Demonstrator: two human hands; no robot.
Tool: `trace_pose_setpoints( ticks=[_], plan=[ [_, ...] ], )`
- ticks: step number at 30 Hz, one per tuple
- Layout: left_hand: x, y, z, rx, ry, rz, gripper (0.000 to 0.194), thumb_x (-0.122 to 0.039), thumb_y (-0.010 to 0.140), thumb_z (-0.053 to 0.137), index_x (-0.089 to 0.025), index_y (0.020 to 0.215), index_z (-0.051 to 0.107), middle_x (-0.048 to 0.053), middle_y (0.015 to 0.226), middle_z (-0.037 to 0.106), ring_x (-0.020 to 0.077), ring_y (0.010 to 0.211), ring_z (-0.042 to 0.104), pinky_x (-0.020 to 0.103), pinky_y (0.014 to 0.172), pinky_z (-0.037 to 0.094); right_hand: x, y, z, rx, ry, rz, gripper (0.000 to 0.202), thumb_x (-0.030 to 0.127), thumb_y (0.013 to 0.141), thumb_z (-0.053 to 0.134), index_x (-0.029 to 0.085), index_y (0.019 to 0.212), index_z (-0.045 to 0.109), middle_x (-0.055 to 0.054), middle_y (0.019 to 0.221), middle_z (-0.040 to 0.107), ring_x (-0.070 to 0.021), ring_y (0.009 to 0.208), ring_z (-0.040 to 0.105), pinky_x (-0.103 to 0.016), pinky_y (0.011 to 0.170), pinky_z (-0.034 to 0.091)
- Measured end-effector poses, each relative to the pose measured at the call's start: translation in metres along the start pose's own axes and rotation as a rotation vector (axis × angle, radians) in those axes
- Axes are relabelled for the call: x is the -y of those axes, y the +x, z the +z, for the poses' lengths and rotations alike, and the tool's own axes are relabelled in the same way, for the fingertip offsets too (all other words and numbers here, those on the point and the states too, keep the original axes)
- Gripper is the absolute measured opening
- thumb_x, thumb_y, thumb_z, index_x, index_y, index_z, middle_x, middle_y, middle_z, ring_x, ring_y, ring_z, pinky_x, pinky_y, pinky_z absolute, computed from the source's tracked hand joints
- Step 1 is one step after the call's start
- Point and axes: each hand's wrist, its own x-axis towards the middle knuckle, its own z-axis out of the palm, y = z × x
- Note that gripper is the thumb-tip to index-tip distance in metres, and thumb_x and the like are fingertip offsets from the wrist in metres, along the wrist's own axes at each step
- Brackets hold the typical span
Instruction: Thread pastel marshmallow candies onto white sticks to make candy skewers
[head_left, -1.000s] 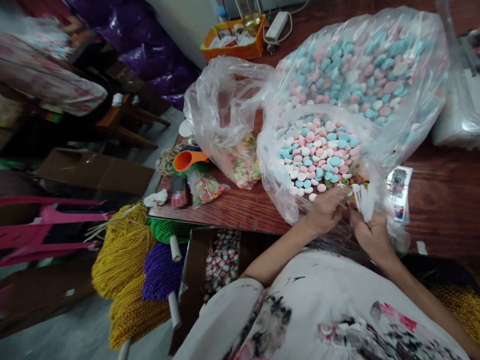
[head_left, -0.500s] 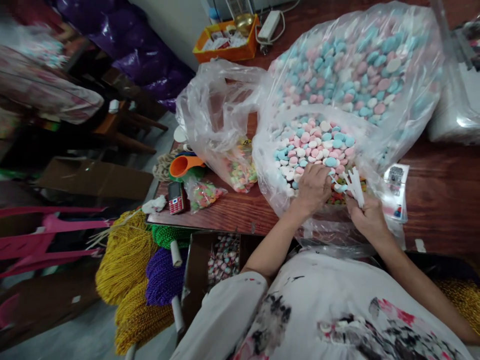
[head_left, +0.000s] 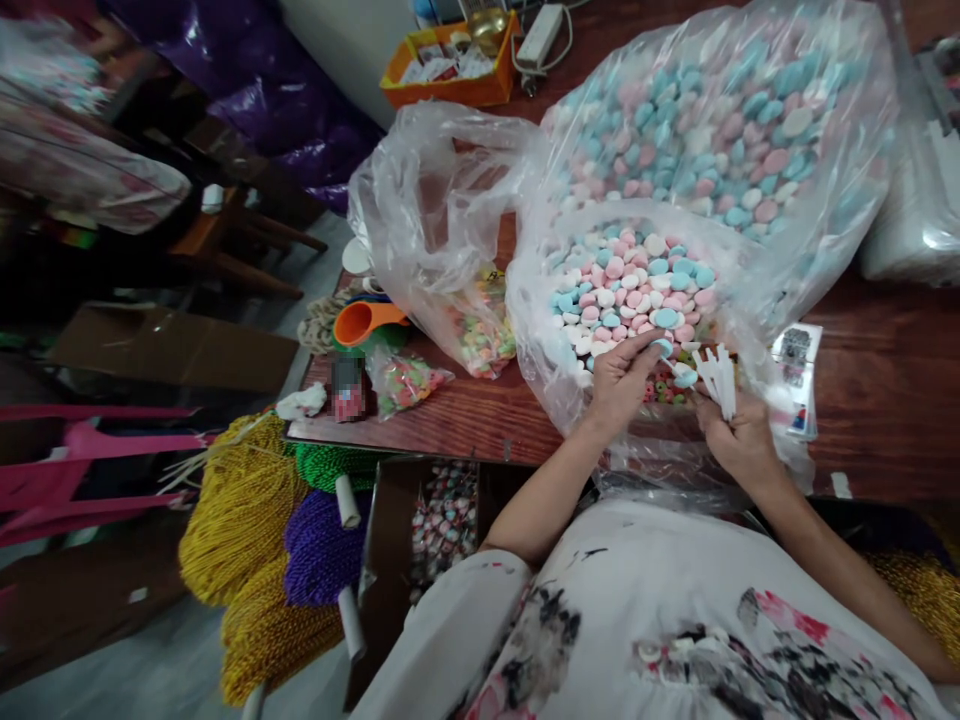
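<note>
In the head view, my left hand is closed in a pinch, with a light blue disc at the thumb and fingertips. Several short white sticks stand fanned out in the closed fingers of my right hand. Between the two hands is another pale blue disc, apparently on a white stick; what bears it is unclear. Both hands are over the near side of an open clear plastic bag of pink, white and blue discs. Small coloured rings show below the fingers.
Behind lies a large full bag of discs. Left on the table are a crumpled plastic bag, an orange scoop and a small ring bag. Printed cards lie right. A box and cord bundles sit below the edge.
My left hand has drawn slightly back, and the light blue disc at its fingertips now shows clearly. My right hand keeps the sticks in nearly the same place. The view has shifted a little.
</note>
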Motion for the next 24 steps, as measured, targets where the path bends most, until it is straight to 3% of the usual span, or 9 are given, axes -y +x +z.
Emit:
trace_pose_setpoints(
  ticks=[3,10,12,18,21,24],
  plan=[
    [0.002,-0.003,0.0,-0.021,0.017,0.028,0.047,-0.054,0.078,0.082,-0.02,0.112,0.079,0.005,0.103,0.08,0.0214,0.098,0.077,0.034,0.086,0.065,-0.004,-0.002,0.001,-0.003,0.044,0.014,0.017,0.03,0.095,0.057,0.019,0.09,0.07,0.001,0.066,0.059,-0.0139,0.056,0.05,-0.028,0.055,0.044],
    [0.004,-0.006,-0.002,-0.017,0.077,0.069,0.047,-0.054,0.078,0.081,-0.02,0.11,0.079,0.005,0.101,0.081,0.0168,0.082,0.076,0.033,0.081,0.064,-0.005,-0.008,0.006,-0.041,0.098,0.016,0.02,0.034,0.096,0.058,0.019,0.097,0.071,0.0,0.067,0.061,-0.0144,0.059,0.054,-0.029,0.06,0.048],
    [0.005,-0.007,-0.004,-0.034,0.16,0.155,0.041,-0.053,0.082,0.079,-0.021,0.107,0.08,0.006,0.101,0.081,0.0178,0.086,0.076,0.034,0.084,0.064,-0.002,-0.01,0.007,-0.051,0.089,0.024,0.02,0.034,0.096,0.058,0.019,0.098,0.07,0.0,0.068,0.061,-0.0156,0.061,0.055,-0.03,0.061,0.048],
    [0.004,-0.011,-0.007,-0.021,0.453,0.596,0.019,-0.037,0.093,0.071,-0.023,0.102,0.08,0.006,0.101,0.082,0.0175,0.095,0.077,0.034,0.09,0.063,0.014,-0.015,0.013,-0.044,-0.013,0.0,0.017,0.028,0.095,0.055,0.021,0.087,0.068,0.0,0.064,0.057,-0.0171,0.058,0.051,-0.032,0.06,0.047],
    [0.001,-0.014,-0.006,-0.007,0.513,0.645,0.021,-0.036,0.097,0.065,-0.024,0.106,0.079,0.007,0.104,0.081,0.0176,0.098,0.077,0.034,0.09,0.063,0.02,-0.014,0.015,-0.037,-0.054,-0.023,0.019,0.025,0.093,0.052,0.021,0.098,0.071,-0.004,0.071,0.064,-0.0198,0.064,0.059,-0.034,0.063,0.05],
    [-0.004,-0.01,-0.006,0.076,0.512,0.633,0.027,-0.04,0.1,0.06,-0.022,0.108,0.079,0.009,0.109,0.081,0.0192,0.104,0.076,0.036,0.096,0.061,0.022,-0.008,0.012,-0.03,-0.088,-0.039,0.021,0.023,0.09,0.052,0.022,0.097,0.072,-0.004,0.071,0.066,-0.0208,0.063,0.061,-0.034,0.063,0.051]
  ],
)
